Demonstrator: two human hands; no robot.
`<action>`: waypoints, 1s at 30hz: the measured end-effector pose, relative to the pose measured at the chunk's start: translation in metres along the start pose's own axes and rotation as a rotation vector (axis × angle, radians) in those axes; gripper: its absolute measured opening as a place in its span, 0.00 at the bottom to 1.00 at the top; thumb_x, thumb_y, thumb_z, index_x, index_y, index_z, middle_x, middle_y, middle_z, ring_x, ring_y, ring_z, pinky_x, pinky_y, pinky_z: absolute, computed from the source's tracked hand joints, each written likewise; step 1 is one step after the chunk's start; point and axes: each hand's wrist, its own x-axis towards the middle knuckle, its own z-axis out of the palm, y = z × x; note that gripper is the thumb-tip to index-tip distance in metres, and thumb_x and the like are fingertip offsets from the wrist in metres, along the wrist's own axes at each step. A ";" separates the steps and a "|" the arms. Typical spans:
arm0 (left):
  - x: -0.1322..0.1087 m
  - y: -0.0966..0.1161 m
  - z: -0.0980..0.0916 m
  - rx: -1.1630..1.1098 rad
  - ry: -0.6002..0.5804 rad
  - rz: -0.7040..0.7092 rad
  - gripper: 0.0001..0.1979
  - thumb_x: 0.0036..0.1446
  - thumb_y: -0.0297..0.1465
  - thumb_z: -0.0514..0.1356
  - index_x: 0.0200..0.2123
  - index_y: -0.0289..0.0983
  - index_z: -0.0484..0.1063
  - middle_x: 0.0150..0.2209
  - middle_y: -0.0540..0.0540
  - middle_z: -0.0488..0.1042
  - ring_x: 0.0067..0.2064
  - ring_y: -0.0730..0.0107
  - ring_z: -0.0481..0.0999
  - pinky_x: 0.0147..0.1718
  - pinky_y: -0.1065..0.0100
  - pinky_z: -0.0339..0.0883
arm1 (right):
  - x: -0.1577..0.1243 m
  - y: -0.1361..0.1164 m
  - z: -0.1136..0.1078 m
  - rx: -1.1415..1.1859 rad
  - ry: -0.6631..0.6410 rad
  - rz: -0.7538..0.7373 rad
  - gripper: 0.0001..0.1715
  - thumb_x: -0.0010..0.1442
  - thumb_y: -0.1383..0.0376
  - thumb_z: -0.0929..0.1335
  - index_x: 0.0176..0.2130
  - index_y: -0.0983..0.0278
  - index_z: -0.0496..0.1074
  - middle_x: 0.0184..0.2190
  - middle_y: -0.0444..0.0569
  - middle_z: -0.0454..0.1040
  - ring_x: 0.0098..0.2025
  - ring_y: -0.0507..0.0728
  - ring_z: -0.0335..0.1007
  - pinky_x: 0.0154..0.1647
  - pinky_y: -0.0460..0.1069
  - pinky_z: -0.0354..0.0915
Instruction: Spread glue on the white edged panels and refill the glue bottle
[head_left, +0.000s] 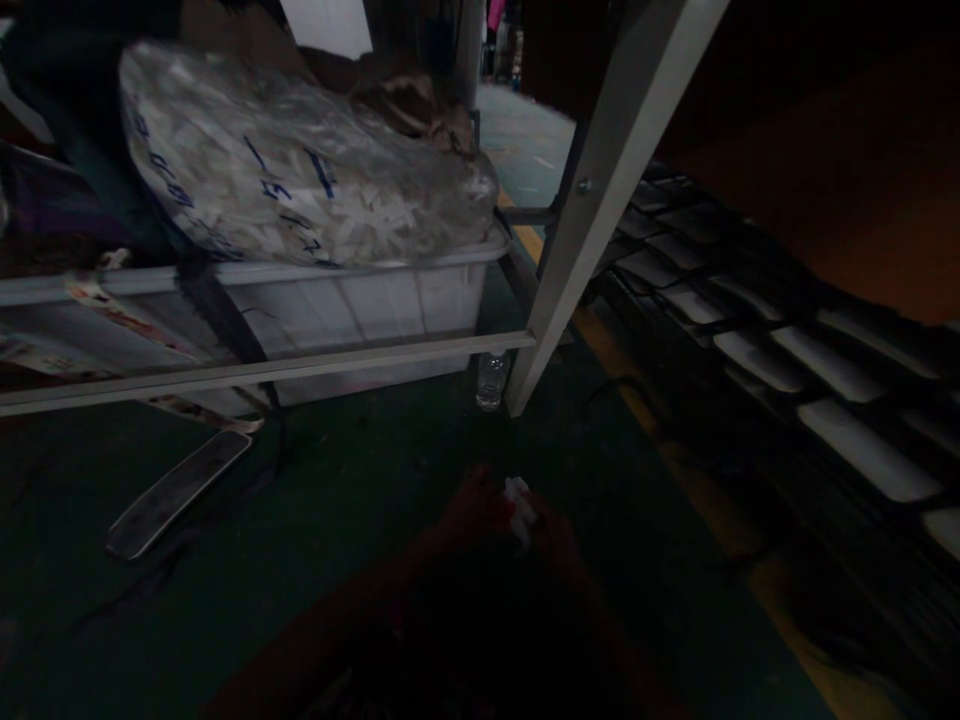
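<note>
Low in the middle of the dim view, my left hand [474, 503] and my right hand [551, 527] are close together above the green floor. Between them is a crumpled white piece of cloth or tissue [519, 508]; my right fingers close on it. A small red patch [505, 511] shows beside it at my left fingers, too dark to name. My left hand looks closed, but its fingertips are hard to make out. Beyond the hands, a clear plastic bottle [491, 382] stands on the floor beside a metal table leg [600, 190].
A low metal bar [337, 366] crosses in front of a white plastic bin [375, 305]. On the bin lies a clear bag of white pieces [322, 170]. A long flat strip-shaped object [180, 495] lies on the floor at left. Stacked white-and-black items [825, 365] stand at right, past a yellow floor line [637, 405].
</note>
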 end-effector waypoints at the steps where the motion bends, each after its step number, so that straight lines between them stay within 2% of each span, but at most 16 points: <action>1: 0.003 0.000 0.000 -0.018 0.001 -0.011 0.18 0.48 0.32 0.61 0.44 0.36 0.70 0.51 0.39 0.68 0.56 0.55 0.62 0.54 0.59 0.55 | 0.000 0.001 0.001 -0.007 0.005 0.009 0.13 0.56 0.65 0.66 0.42 0.66 0.72 0.44 0.52 0.74 0.46 0.58 0.71 0.48 0.58 0.65; 5: 0.002 0.004 0.009 -0.126 -0.014 -0.091 0.21 0.47 0.35 0.62 0.46 0.36 0.68 0.46 0.40 0.73 0.47 0.59 0.71 0.46 0.62 0.64 | -0.005 0.002 0.007 -0.042 0.062 0.065 0.12 0.59 0.63 0.66 0.43 0.66 0.71 0.46 0.52 0.72 0.46 0.57 0.69 0.49 0.57 0.64; 9: -0.009 0.011 0.015 -0.187 0.021 -0.143 0.16 0.48 0.37 0.60 0.40 0.35 0.69 0.40 0.40 0.75 0.41 0.60 0.74 0.38 0.63 0.66 | -0.012 0.003 0.010 -0.076 0.161 0.166 0.13 0.61 0.61 0.64 0.44 0.66 0.69 0.42 0.50 0.72 0.42 0.55 0.70 0.44 0.56 0.67; 12: -0.016 0.009 0.018 -0.217 0.067 -0.159 0.15 0.48 0.36 0.60 0.40 0.37 0.68 0.41 0.42 0.74 0.41 0.61 0.73 0.39 0.63 0.66 | -0.017 0.009 0.000 -0.098 0.223 0.284 0.12 0.61 0.61 0.64 0.42 0.65 0.69 0.40 0.48 0.72 0.37 0.53 0.70 0.38 0.52 0.68; 16: -0.017 -0.001 0.028 -0.256 0.133 -0.199 0.17 0.47 0.37 0.61 0.40 0.36 0.67 0.40 0.43 0.73 0.40 0.61 0.72 0.39 0.63 0.66 | -0.033 0.009 -0.009 -0.097 0.306 0.369 0.13 0.61 0.60 0.64 0.44 0.64 0.68 0.42 0.48 0.71 0.39 0.55 0.69 0.39 0.53 0.68; 19: -0.017 -0.004 0.039 -0.287 0.179 -0.233 0.12 0.55 0.37 0.55 0.38 0.35 0.67 0.37 0.43 0.72 0.37 0.64 0.72 0.37 0.62 0.66 | -0.046 -0.007 0.013 -0.067 0.308 0.306 0.19 0.61 0.62 0.64 0.51 0.66 0.63 0.49 0.53 0.68 0.48 0.58 0.67 0.47 0.56 0.65; 21: -0.018 -0.002 0.045 -0.310 0.186 -0.225 0.12 0.58 0.36 0.52 0.39 0.34 0.67 0.37 0.43 0.72 0.36 0.66 0.72 0.37 0.61 0.67 | -0.050 -0.019 0.033 -0.053 0.294 0.266 0.22 0.60 0.63 0.61 0.54 0.66 0.61 0.53 0.56 0.65 0.53 0.59 0.63 0.51 0.54 0.62; 24: -0.024 0.001 0.050 -0.341 0.160 -0.139 0.16 0.55 0.35 0.56 0.44 0.34 0.67 0.41 0.42 0.71 0.41 0.63 0.71 0.43 0.58 0.65 | -0.050 -0.026 0.047 -0.049 0.302 0.262 0.24 0.59 0.62 0.57 0.53 0.66 0.61 0.53 0.57 0.66 0.54 0.60 0.63 0.50 0.53 0.62; 27: -0.031 0.004 0.048 -0.381 0.111 -0.003 0.25 0.47 0.33 0.61 0.50 0.37 0.65 0.50 0.41 0.69 0.51 0.58 0.66 0.53 0.58 0.59 | -0.046 -0.021 0.040 -0.056 0.294 0.288 0.21 0.60 0.63 0.57 0.50 0.66 0.64 0.46 0.57 0.71 0.46 0.60 0.69 0.43 0.51 0.65; 30: -0.033 0.006 0.045 -0.418 0.087 0.025 0.27 0.46 0.33 0.60 0.53 0.39 0.64 0.53 0.42 0.67 0.54 0.56 0.64 0.54 0.58 0.57 | -0.041 -0.012 0.029 -0.068 0.277 0.314 0.15 0.61 0.64 0.60 0.46 0.65 0.67 0.39 0.54 0.73 0.38 0.57 0.71 0.38 0.51 0.67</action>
